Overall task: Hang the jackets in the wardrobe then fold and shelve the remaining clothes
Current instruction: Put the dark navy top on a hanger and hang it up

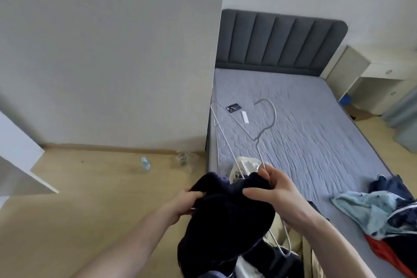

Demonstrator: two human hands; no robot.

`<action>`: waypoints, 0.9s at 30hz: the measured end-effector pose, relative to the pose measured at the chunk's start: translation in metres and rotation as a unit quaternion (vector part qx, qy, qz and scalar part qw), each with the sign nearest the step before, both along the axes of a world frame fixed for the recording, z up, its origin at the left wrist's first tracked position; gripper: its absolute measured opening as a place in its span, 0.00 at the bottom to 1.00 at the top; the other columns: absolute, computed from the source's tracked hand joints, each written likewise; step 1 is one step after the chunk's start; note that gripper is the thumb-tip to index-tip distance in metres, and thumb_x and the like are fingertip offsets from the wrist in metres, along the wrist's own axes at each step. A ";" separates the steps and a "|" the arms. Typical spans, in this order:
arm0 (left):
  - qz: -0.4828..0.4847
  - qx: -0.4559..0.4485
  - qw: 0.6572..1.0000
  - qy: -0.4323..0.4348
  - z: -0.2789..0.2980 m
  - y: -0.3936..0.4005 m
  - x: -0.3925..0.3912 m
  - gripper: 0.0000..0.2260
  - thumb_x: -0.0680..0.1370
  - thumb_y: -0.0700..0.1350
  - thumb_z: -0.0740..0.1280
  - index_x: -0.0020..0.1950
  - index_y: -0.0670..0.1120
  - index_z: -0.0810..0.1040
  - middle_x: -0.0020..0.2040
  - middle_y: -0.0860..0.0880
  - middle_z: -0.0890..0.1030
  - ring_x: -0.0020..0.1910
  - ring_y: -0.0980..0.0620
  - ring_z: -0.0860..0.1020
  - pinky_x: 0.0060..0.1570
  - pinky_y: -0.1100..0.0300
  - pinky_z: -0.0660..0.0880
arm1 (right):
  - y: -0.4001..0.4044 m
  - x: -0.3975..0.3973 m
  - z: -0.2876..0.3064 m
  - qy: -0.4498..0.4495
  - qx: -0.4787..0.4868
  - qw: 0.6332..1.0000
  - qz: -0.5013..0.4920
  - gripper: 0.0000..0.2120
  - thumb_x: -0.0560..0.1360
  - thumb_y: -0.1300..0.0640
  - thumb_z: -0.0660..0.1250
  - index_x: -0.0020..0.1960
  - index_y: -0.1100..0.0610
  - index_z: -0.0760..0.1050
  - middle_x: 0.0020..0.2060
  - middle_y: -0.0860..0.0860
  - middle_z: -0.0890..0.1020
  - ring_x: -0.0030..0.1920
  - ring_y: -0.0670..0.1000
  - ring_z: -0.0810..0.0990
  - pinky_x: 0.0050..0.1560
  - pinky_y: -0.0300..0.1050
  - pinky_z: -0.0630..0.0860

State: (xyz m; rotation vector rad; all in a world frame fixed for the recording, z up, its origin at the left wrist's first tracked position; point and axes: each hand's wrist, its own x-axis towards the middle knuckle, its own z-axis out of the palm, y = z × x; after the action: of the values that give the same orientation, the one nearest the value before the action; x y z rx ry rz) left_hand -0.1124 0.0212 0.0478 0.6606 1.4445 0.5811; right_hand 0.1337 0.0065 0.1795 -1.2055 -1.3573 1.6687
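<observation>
Threading wire hanger point(255, 142) into dark jacket point(228, 216) over bed's point(304, 133) foot edge; right hand point(274, 196) grip pinches hanger w/ fabric, left hand point(182, 204) clutches jacket. Risk: collar slips off thin wire.

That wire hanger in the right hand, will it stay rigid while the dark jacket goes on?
The wire hanger looks thin, so it probably flexes under load. The dark jacket droops limply from the left hand, likely sliding off smooth wire.

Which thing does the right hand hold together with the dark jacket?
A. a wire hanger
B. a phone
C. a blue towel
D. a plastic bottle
A: the right hand grips the thin metal wire hanger against the dark jacket, and the hanger's hook points up over the bed.
</observation>
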 end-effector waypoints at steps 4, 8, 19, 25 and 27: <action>0.129 0.047 0.990 0.031 0.018 0.019 -0.030 0.06 0.80 0.48 0.67 0.49 0.46 0.81 0.42 0.48 0.81 0.38 0.51 0.78 0.34 0.61 0.74 | 0.004 0.018 -0.008 -0.211 0.123 0.968 -0.049 0.25 0.64 0.52 0.77 0.39 0.53 0.58 0.32 0.49 0.66 0.33 0.49 0.67 0.34 0.47 0.66; 0.177 0.094 0.980 -0.010 0.058 0.024 -0.061 0.08 0.77 0.50 0.69 0.40 0.48 0.82 0.36 0.51 0.82 0.31 0.54 0.80 0.33 0.61 0.74 | 0.001 0.037 -0.030 -0.355 0.182 0.914 -0.072 0.22 0.67 0.53 0.74 0.37 0.53 0.59 0.27 0.44 0.65 0.28 0.44 0.61 0.31 0.42 0.61; 0.098 0.224 0.965 0.095 0.093 0.009 -0.092 0.13 0.81 0.53 0.68 0.51 0.44 0.84 0.40 0.49 0.84 0.39 0.50 0.82 0.41 0.55 0.78 | -0.020 0.022 -0.038 -0.343 0.167 0.922 -0.069 0.21 0.81 0.40 0.61 0.38 0.53 0.77 0.26 0.46 0.69 0.25 0.44 0.64 0.29 0.40 0.63; 0.066 0.243 0.943 0.217 0.082 -0.001 -0.114 0.16 0.81 0.54 0.68 0.47 0.40 0.80 0.38 0.49 0.81 0.38 0.50 0.79 0.42 0.55 0.73 | -0.030 0.010 -0.015 -0.271 0.185 0.944 -0.019 0.20 0.84 0.46 0.61 0.39 0.53 0.81 0.25 0.48 0.73 0.25 0.44 0.67 0.30 0.34 0.64; 0.065 0.249 0.941 0.221 0.084 -0.002 -0.121 0.14 0.82 0.51 0.68 0.47 0.40 0.80 0.40 0.46 0.82 0.40 0.48 0.79 0.44 0.54 0.73 | -0.031 0.008 -0.012 -0.274 0.180 0.945 -0.004 0.19 0.83 0.45 0.61 0.40 0.53 0.82 0.24 0.48 0.71 0.25 0.45 0.65 0.29 0.37 0.64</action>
State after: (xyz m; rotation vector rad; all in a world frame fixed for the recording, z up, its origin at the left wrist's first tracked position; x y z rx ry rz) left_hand -0.2337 0.0190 0.1314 1.1561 1.7831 0.9643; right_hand 0.1418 -0.0242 0.1678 -1.4994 -1.8853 1.0371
